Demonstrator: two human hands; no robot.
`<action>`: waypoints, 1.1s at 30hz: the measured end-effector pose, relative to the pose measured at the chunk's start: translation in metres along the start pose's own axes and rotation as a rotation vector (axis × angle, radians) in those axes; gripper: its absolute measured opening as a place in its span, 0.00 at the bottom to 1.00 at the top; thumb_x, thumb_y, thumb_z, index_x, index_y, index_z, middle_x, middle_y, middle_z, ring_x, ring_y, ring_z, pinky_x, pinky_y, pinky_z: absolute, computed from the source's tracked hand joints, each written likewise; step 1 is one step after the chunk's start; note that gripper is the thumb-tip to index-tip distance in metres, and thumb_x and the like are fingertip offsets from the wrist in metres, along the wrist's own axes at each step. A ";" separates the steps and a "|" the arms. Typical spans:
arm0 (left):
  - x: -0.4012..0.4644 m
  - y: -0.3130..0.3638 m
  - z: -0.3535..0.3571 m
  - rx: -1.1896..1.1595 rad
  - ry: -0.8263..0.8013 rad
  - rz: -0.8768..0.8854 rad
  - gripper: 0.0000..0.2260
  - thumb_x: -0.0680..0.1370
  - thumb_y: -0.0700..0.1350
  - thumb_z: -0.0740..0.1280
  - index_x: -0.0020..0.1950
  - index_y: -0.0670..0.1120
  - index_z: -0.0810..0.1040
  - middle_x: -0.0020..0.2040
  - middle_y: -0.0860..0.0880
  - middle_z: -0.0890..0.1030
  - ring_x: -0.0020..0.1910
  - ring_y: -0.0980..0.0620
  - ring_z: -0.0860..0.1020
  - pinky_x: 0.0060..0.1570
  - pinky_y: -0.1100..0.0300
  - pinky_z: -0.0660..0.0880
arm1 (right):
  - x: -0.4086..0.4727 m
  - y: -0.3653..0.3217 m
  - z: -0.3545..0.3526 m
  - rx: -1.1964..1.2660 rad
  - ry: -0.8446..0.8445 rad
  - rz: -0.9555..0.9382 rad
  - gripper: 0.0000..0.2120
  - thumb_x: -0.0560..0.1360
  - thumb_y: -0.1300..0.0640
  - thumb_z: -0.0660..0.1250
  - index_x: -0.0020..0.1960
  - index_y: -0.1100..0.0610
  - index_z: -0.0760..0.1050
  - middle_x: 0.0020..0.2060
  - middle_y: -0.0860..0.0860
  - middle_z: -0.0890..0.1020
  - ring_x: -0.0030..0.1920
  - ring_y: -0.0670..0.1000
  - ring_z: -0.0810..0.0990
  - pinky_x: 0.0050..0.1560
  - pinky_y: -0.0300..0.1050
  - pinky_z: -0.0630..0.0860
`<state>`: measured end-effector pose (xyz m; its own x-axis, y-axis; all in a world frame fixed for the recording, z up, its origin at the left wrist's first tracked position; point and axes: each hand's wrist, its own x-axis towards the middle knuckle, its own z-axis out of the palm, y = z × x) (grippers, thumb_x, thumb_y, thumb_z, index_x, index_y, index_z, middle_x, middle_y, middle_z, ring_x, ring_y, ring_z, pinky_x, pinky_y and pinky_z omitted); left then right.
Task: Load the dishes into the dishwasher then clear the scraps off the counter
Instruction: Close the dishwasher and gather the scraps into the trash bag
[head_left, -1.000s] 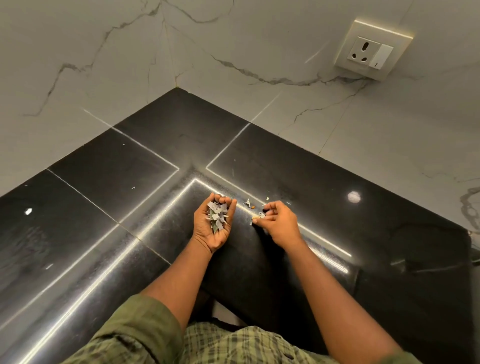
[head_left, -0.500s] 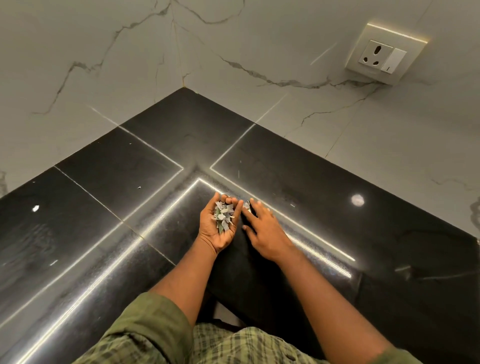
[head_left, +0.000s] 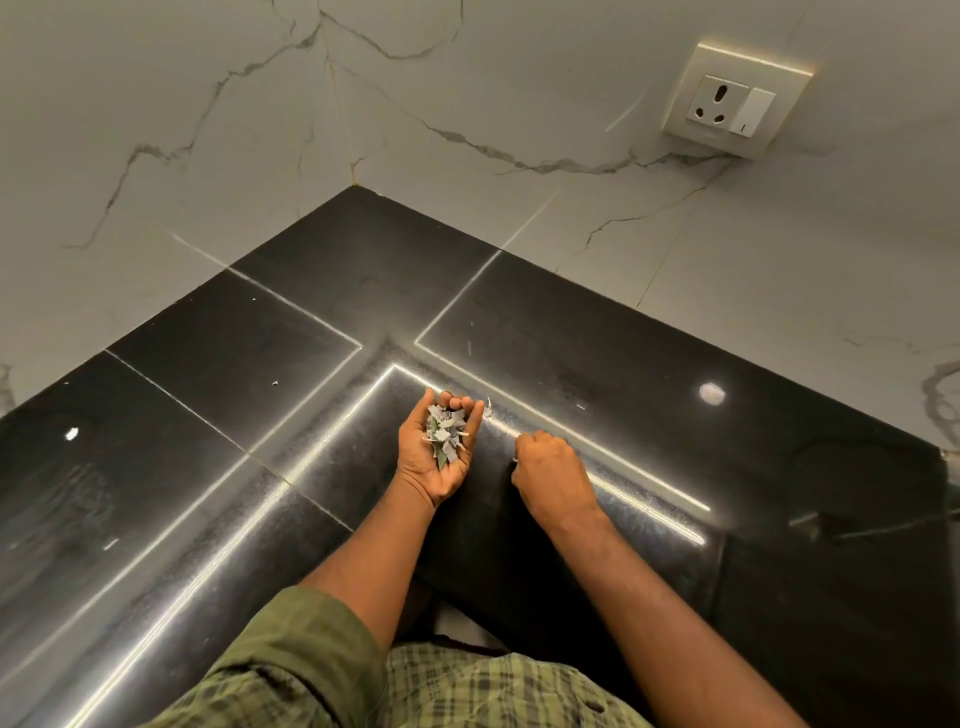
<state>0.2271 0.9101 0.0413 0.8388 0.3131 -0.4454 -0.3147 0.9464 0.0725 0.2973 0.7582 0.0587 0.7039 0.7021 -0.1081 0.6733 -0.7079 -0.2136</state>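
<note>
pulling right hand (head_left: 551, 470) back from scraps (head_left: 444, 430), now fisted.

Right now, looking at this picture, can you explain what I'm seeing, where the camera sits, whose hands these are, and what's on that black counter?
There is no machine here. The picture comes from a camera worn on a person's head, looking down at their own two bare hands over a shiny black counter in a corner of marble-look walls. The left hand is cupped palm up and holds a small pile of scraps, pale torn bits with some green. The right hand is knuckles up on the counter with fingers curled; whether it pinches anything is hidden. A few loose bits lie just beyond the left hand. A wall socket sits at upper right.
</note>
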 end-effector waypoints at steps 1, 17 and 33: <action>-0.002 -0.001 -0.001 -0.006 -0.007 0.001 0.16 0.85 0.49 0.64 0.43 0.41 0.81 0.39 0.45 0.81 0.40 0.49 0.84 0.49 0.47 0.85 | 0.002 0.002 -0.002 0.020 0.000 0.046 0.06 0.76 0.66 0.64 0.51 0.61 0.78 0.51 0.59 0.81 0.53 0.62 0.80 0.50 0.54 0.77; 0.013 -0.005 -0.024 0.275 0.036 -0.021 0.17 0.85 0.54 0.60 0.62 0.42 0.79 0.61 0.41 0.80 0.65 0.43 0.79 0.74 0.47 0.70 | 0.008 -0.060 -0.056 0.640 0.079 -0.052 0.04 0.73 0.61 0.74 0.46 0.53 0.84 0.41 0.46 0.85 0.41 0.44 0.84 0.47 0.46 0.84; 0.008 -0.004 -0.009 0.077 0.014 0.004 0.21 0.87 0.47 0.59 0.45 0.38 0.86 0.44 0.42 0.84 0.46 0.43 0.87 0.49 0.44 0.85 | 0.008 -0.004 -0.042 0.518 0.233 0.162 0.15 0.83 0.60 0.63 0.66 0.55 0.81 0.63 0.51 0.84 0.63 0.49 0.81 0.65 0.42 0.75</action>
<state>0.2313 0.9082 0.0295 0.8310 0.3165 -0.4574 -0.2830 0.9485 0.1422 0.3100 0.7637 0.0995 0.8594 0.5108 0.0247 0.3956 -0.6335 -0.6650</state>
